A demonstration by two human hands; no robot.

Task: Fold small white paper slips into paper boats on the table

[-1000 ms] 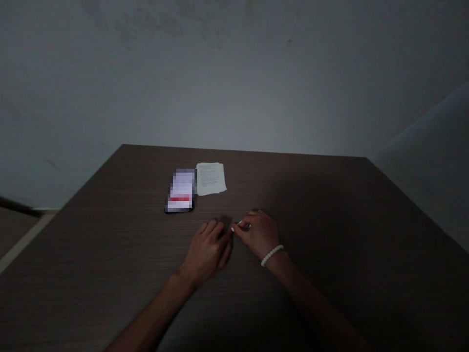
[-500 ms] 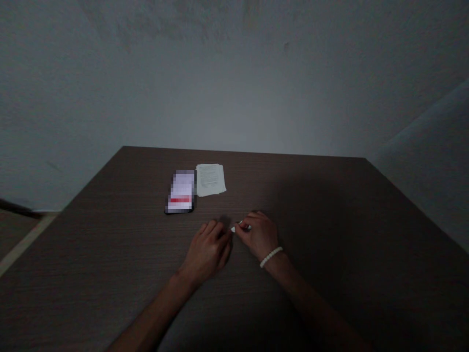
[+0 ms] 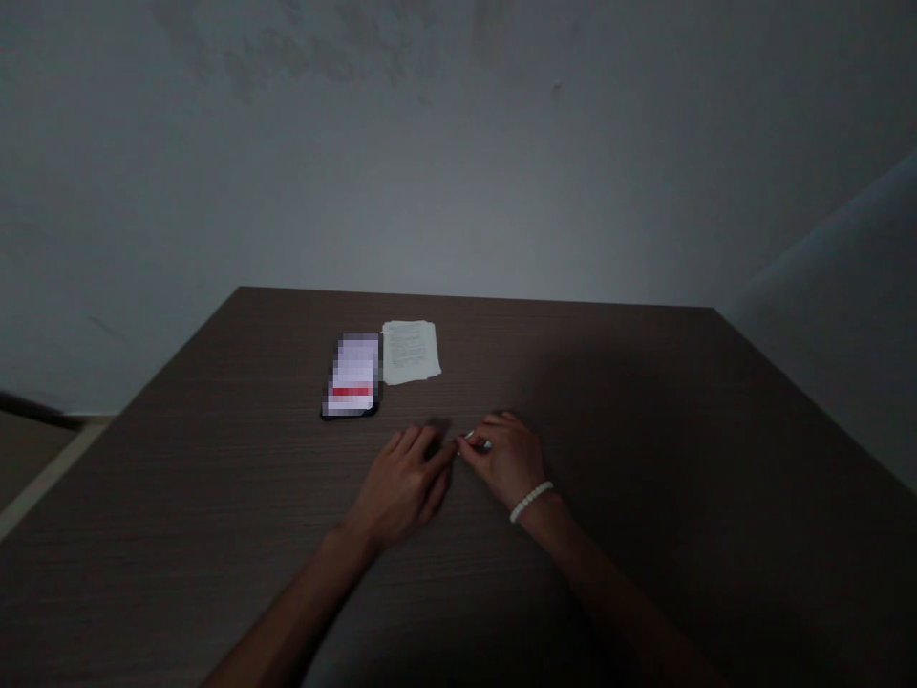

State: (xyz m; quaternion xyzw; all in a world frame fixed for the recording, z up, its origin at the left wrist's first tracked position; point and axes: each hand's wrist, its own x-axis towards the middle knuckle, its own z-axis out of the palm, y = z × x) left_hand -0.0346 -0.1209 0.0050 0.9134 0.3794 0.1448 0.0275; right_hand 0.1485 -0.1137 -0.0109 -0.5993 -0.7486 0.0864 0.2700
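A small white piece [image 3: 487, 443], perhaps folded paper, is pinched between the thumb and fingers of my right hand [image 3: 507, 457] near the table's middle. A bracelet of pale beads [image 3: 531, 501] circles my right wrist. My left hand [image 3: 407, 481] rests just to the left, its index finger stretched out to the near end of the white piece. The other left fingers are bent toward the tabletop, and the thumb lies beneath, partly hidden. Most of the white piece is covered by my fingers.
On the dark wooden table [image 3: 573, 334], a phone [image 3: 352, 375] with a lit, blurred screen lies beyond my left hand. Right beside it is a stack of printed white paper sheets [image 3: 411, 351]. A grey wall [image 3: 458, 172] rises behind the table's far edge.
The left index finger has stretched right to the white piece and now covers its left end, which showed before. My right hand has hardly moved.
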